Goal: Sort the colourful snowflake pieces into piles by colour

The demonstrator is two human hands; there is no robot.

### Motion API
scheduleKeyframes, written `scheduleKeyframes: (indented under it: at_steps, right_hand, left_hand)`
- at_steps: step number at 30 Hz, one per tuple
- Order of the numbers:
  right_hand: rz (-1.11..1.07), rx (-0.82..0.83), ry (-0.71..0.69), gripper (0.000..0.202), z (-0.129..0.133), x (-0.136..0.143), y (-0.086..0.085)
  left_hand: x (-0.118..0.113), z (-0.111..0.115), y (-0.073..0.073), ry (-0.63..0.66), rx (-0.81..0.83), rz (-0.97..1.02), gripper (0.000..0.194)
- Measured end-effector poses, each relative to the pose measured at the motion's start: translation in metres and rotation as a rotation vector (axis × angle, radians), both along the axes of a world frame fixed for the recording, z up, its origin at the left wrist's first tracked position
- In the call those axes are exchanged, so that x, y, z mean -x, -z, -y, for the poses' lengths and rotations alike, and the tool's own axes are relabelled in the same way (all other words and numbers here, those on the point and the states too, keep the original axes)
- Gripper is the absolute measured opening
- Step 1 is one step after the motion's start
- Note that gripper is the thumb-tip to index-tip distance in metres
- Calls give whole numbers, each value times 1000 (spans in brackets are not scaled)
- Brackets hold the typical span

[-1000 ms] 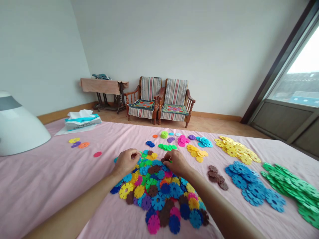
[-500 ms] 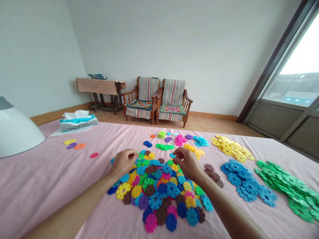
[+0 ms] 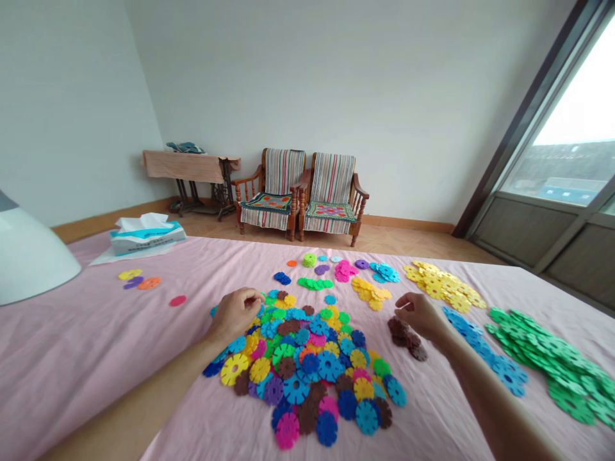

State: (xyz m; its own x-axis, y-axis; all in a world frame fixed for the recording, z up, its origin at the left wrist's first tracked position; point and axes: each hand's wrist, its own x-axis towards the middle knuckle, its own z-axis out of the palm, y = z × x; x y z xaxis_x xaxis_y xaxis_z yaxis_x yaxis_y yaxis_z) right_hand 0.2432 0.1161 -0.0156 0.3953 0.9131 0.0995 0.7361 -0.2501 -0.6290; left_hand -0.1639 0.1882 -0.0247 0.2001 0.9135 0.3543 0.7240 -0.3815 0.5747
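Observation:
A heap of mixed, notched plastic discs (image 3: pixel 293 358) in many colours lies in front of me. My left hand (image 3: pixel 239 311) rests at the heap's far left edge, with its fingers curled together. Whatever it may hold is hidden. My right hand (image 3: pixel 423 314) is off to the right of the heap, just over a small pile of brown discs (image 3: pixel 407 339). Its thumb and forefinger are bent and slightly apart, and no disc shows between them. That hand and its forearm cover part of the blue disc pile (image 3: pixel 485 349).
Green discs (image 3: pixel 552 365) and yellow discs (image 3: pixel 444 286) lie in piles at the right. Smaller single-colour groups, among them pink discs (image 3: pixel 344 271), line the far side. A tissue box (image 3: pixel 148 237) and a white rounded object (image 3: pixel 33 262) stand at left on the pink cloth (image 3: pixel 144 358).
My right hand has moved right, from the far edge of the mixed heap to the brown pile. My left hand has stayed at the heap. The view has shifted slightly.

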Motion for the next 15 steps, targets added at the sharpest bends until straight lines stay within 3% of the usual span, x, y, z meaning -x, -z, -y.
scheduleKeyframes:
  at_steps: [3, 5, 10, 15]
  right_hand:
    - [31, -43, -27, 6, -2, 10, -2]
    - [51, -88, -119, 10, -3, 28, -6]
    - [94, -117, -411, 17, -11, 97, -15]
    - [161, -108, -599, 30, -21, 151, -22]
  left_hand:
    - [0, 0, 0, -2, 2, 1, 23]
    - [0, -1, 1, -3, 3, 0, 23]
    - [1, -2, 3, -6, 0, -4, 23]
    - [0, 1, 2, -4, -6, -4, 24]
